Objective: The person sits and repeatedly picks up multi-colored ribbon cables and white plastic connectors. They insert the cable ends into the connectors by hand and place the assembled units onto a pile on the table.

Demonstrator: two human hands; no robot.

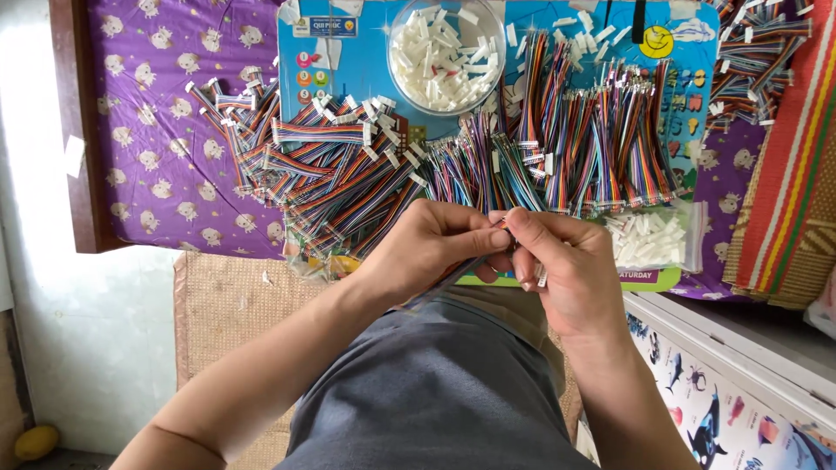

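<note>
My left hand [431,244] and my right hand [566,261] meet just above my lap, fingertips pinched together on one end of a thin multicoloured ribbon cable [453,278]. The cable trails down and left under my left hand. A small white connector [542,278] shows by my right fingers. Beyond my hands lies a heap of finished rainbow cables with white plugs [322,170] on the left and a spread of loose-ended rainbow cables [592,139] on the right.
A clear round bowl of white plastic connectors [446,54] stands at the back on a blue board [366,61]. A clear bag of more white connectors [653,237] lies right of my hands. A purple patterned cloth [157,130] covers the low table; a striped mat [784,174] is at right.
</note>
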